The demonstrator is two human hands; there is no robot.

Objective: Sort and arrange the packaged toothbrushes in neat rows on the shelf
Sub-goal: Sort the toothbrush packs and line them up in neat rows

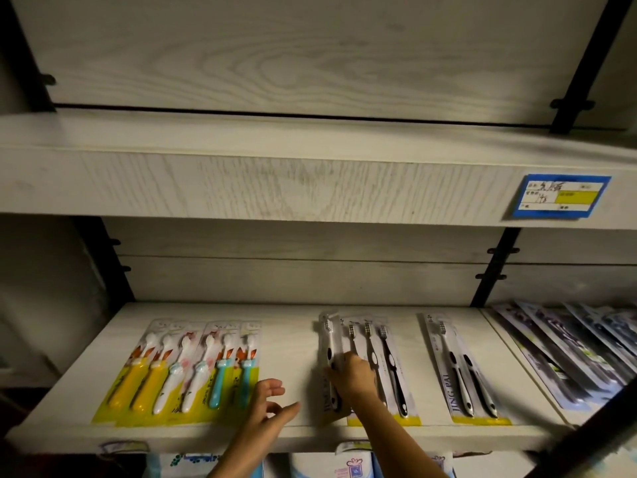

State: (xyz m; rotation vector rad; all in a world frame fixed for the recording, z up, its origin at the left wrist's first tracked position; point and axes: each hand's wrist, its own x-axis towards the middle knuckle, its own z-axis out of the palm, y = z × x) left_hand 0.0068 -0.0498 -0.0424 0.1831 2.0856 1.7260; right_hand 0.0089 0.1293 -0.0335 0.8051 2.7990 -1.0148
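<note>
On the white wooden shelf [293, 343] lie three groups of packaged toothbrushes. At the left is a row of colourful children's packs [186, 370] with yellow, white and blue handles. In the middle lies a black-and-white pack [382, 367], and my right hand [353, 374] grips a white toothbrush pack [329, 343] tilted on edge at its left side. A JING PAI two-brush pack [462, 370] lies further right. My left hand [267, 408] hovers with relaxed fingers over bare shelf beside the children's row, holding nothing.
A fanned pile of dark toothbrush packs [568, 346] fills the neighbouring shelf at the right. An upper shelf board [275, 181] overhangs, carrying a blue price label [560, 196]. Black metal uprights [496, 267] flank the bay. Packaged goods [348, 464] hang below the shelf front.
</note>
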